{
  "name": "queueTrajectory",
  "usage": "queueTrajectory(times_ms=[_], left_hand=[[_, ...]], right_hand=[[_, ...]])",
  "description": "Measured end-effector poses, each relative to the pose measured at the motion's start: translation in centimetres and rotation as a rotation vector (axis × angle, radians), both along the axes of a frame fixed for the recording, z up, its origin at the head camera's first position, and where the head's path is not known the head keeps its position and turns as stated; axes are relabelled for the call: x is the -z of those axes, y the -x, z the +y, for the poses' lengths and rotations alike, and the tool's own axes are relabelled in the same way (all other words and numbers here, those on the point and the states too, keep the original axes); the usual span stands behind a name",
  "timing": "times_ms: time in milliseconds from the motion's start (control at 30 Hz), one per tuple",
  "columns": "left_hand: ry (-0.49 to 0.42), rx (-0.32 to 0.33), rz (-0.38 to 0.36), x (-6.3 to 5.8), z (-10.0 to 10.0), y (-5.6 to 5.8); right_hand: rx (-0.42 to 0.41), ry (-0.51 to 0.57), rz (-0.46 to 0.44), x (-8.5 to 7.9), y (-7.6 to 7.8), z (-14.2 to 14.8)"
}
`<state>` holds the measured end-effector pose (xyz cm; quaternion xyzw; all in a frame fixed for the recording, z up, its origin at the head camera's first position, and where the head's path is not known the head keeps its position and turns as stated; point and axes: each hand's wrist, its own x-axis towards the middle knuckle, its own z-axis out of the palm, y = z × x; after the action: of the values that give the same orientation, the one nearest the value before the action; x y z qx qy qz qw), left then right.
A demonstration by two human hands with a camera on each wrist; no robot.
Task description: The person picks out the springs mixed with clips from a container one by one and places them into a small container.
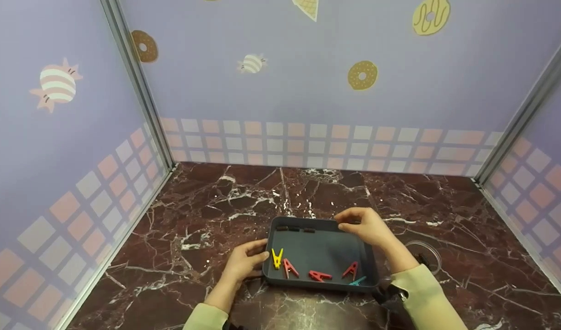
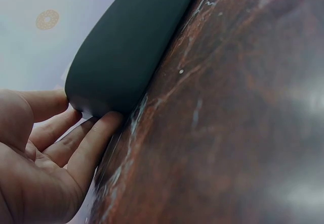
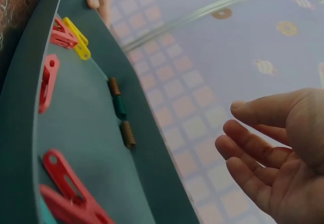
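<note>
A dark grey-green rectangular tray (image 1: 321,250) lies on the marbled table. My left hand (image 1: 244,262) grips its left end, thumb at the rim and other fingers against the outer wall (image 2: 121,47). Above the tray's far right corner my right hand (image 1: 365,224) hovers with loosely bent fingers (image 3: 253,178), nothing visible in them. Along the tray's near side lie a yellow clothespin (image 1: 277,259), red clothespins (image 1: 320,275) and a blue one (image 1: 358,281), partly hidden. Against the far wall stand in a row small ribbed cylinders, two brown (image 3: 128,134) and one green (image 3: 119,106).
To the right, partly behind my right forearm, sits a round clear dish (image 1: 438,261) with dark small things in it. Patterned panels (image 1: 308,91) enclose the table (image 1: 207,201) at the back and both sides.
</note>
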<state>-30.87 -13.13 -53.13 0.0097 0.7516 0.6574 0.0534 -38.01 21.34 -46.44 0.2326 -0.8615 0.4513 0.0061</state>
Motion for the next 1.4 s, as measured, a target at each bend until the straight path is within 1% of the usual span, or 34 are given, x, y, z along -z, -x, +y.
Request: queueTrajectory(times_ms=[200, 333, 500, 667, 800, 900, 1000, 1200, 1400], left_hand=[[-0.004, 0.000, -0.004, 0.0, 0.0, 0.1], [0.001, 0.004, 0.007, 0.0, -0.1, 0.1], [-0.002, 0.009, 0.008, 0.0, -0.1, 0.0], [-0.006, 0.009, -0.002, 0.0, 0.0, 0.0], [-0.006, 0.008, -0.010, -0.1, 0.0, 0.0], [-0.032, 0.005, -0.025, 0.0, 0.0, 0.0], [-0.046, 0.001, -0.034, 0.0, 0.0, 0.0], [-0.044, -0.009, -0.043, 0.1, 0.0, 0.1], [-0.059, -0.003, -0.048, 0.1, 0.0, 0.1]], right_hand=[[-0.026, -0.035, 0.002, 0.2, 1.0, -2.3], [-0.022, -0.083, -0.006, 0.5, 1.6, -3.8], [-0.027, -0.153, -0.041, 1.1, 2.3, -5.5], [-0.043, -0.232, -0.078, 1.7, 2.6, -6.8], [-0.046, -0.285, -0.078, 2.4, 2.7, -7.4], [-0.048, -0.310, -0.061, 2.7, 2.8, -7.7], [-0.037, -0.313, -0.064, 2.8, 2.8, -7.9], [-0.019, -0.360, -0.050, 2.9, 2.6, -8.2], [-0.037, -0.400, -0.032, 3.4, 2.4, -8.0]])
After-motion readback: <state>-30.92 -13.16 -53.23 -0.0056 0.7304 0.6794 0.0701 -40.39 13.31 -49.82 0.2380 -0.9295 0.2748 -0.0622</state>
